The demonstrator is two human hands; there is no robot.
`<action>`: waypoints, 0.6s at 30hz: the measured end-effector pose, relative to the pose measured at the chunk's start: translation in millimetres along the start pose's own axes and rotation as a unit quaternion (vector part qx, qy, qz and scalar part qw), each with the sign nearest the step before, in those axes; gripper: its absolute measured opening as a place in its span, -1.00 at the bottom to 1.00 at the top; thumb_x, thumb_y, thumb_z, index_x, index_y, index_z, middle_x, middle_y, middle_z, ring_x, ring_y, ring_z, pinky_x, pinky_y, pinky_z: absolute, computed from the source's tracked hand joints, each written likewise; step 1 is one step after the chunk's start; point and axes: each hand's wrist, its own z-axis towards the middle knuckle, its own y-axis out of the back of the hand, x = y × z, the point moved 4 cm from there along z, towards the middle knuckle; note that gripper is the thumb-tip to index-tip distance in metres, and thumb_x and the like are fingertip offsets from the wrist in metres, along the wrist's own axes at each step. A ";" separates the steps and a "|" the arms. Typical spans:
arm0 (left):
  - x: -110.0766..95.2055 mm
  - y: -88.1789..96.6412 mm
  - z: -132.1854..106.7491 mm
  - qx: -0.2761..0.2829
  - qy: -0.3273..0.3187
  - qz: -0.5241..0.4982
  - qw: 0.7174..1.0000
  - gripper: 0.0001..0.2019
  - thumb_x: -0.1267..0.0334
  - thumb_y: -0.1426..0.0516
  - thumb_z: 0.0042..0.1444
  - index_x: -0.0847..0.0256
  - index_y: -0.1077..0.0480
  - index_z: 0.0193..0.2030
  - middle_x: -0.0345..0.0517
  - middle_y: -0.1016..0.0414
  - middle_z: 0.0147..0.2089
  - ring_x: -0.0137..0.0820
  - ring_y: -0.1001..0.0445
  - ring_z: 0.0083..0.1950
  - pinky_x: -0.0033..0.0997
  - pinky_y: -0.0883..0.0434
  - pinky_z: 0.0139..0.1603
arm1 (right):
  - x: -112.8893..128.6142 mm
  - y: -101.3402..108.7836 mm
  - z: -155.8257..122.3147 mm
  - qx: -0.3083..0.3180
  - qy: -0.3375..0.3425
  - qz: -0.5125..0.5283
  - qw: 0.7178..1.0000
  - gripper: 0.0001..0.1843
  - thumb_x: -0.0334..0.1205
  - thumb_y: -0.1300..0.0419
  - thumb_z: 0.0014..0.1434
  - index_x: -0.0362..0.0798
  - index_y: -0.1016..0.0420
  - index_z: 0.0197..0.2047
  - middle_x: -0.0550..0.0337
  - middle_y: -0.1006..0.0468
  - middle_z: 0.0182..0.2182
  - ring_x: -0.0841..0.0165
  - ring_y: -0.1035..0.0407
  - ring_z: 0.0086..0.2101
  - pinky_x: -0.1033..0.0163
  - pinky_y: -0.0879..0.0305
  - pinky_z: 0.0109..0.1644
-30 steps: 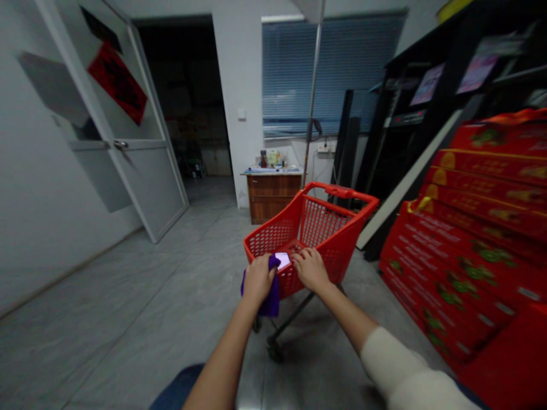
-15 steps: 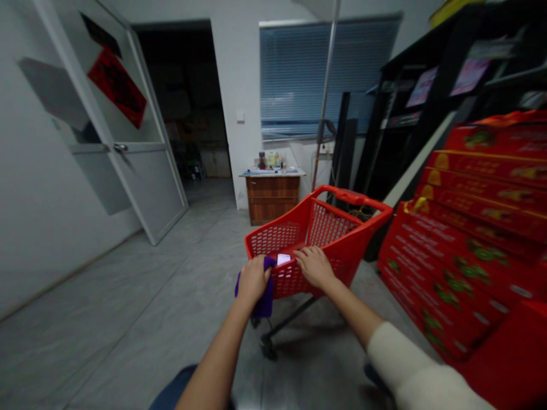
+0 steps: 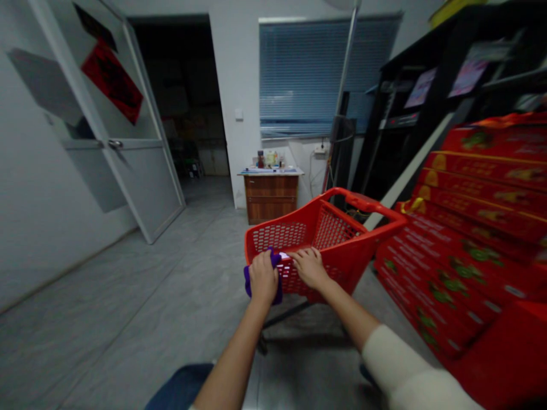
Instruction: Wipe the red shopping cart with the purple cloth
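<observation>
A red plastic shopping cart [image 3: 354, 256] stands in front of me, its handle toward the back right. My left hand [image 3: 264, 276] is closed on a purple cloth [image 3: 278, 291] at the near front corner of the basket, over the rim. My right hand [image 3: 310, 266] rests on the near rim a little to the right, with its fingers curled over the edge. Between the two hands, a bright phone-like screen [image 3: 284, 255] shows inside the basket, mostly hidden behind the rim.
Red printed cartons [image 3: 470, 250] are stacked along the right, below a black shelf rack [image 3: 453, 57]. A small wooden cabinet [image 3: 272, 199] with bottles on top stands by the far wall. To the left, a white door [image 3: 141, 176] stands open beside a dark doorway.
The cart has turned slightly, its handle end moving right. My left hand and the purple cloth have shifted right and a little up, closer to my right hand. Less of the screen shows.
</observation>
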 end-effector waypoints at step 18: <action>2.4 -8.3 7.6 -0.014 -0.021 -0.070 0.997 -0.64 0.28 -0.03 0.27 0.25 -0.28 0.19 0.11 -0.45 0.12 -0.18 -0.39 0.16 -0.17 -0.31 0.18 | 11.5 -2.0 -1.5 -0.005 0.000 0.039 0.999 -0.58 -0.24 0.08 0.37 0.18 -0.42 0.19 0.17 -0.54 0.05 0.26 -0.24 0.10 -0.03 0.17 0.33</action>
